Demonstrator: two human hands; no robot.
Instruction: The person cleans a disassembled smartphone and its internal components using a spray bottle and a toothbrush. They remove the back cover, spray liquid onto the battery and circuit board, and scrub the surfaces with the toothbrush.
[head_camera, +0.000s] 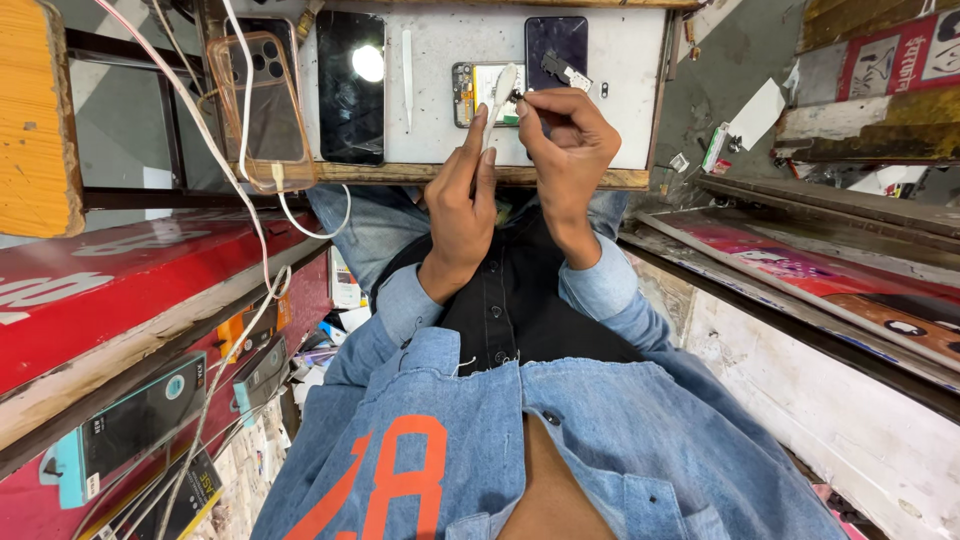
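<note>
My left hand (462, 205) holds a white brush-like tool (499, 98) upright, its tip against a small dark part. My right hand (565, 150) pinches that small dark part (516, 97) between thumb and forefinger, just above the workbench edge. Behind the hands on the white bench top (440, 60) lies an opened phone body (478, 93) with its insides showing. A dark phone back panel (556, 45) rests beyond it, with a small loose component (566, 70) on it.
A black phone (351, 85) lies screen up left of the opened one, beside white tweezers (407, 65). A phone in a clear case (262, 105) hangs off the bench's left edge on a white cable (250, 260). Red shelves with boxed accessories stand at left.
</note>
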